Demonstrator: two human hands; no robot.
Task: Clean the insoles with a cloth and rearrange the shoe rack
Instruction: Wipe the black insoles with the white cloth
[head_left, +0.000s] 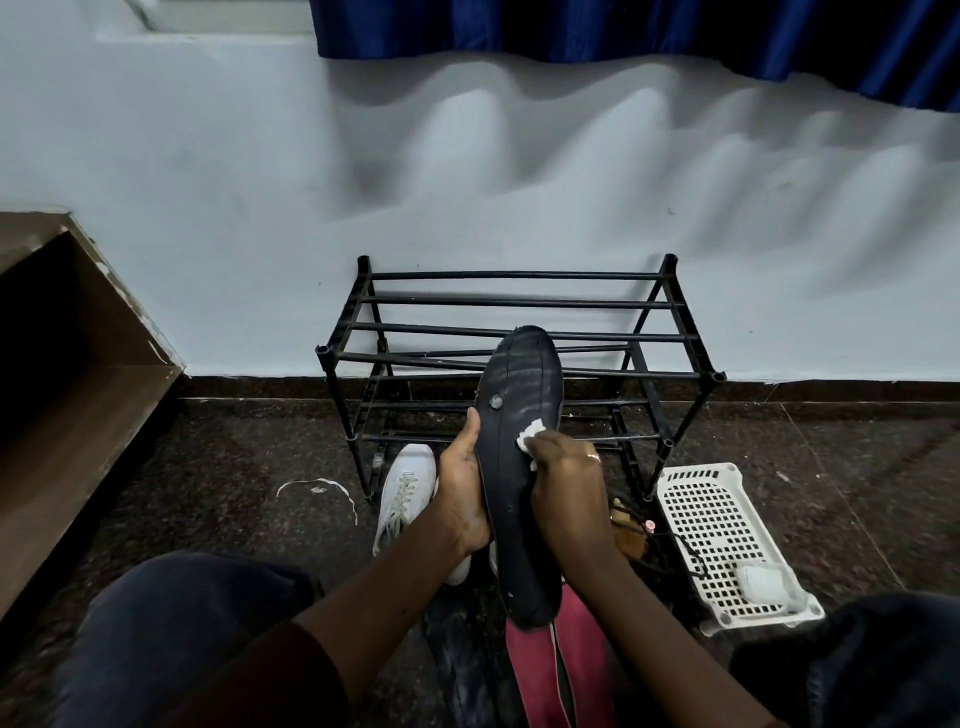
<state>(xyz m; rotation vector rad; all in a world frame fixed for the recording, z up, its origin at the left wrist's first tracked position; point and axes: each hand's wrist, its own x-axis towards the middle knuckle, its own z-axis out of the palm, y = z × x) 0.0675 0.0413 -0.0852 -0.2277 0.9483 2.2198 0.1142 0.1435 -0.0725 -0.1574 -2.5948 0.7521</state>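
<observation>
A long black insole (514, 441) stands nearly upright in front of me, toe end up. My left hand (460, 488) grips its left edge from behind. My right hand (566, 483) pinches a small white cloth (530, 434) and presses it against the insole's right side. Behind the insole stands the black shoe rack (519, 358) against the wall, its bars bare. A white sneaker (405, 493) lies on the floor to the left of my hands.
A white perforated plastic basket (727, 535) lies at the right with a white wad in it. Red footwear (566, 665) and another dark insole (457, 660) lie below my arms. A brown item with black laces (631, 535) sits by the basket. A wooden cabinet (72, 374) is left.
</observation>
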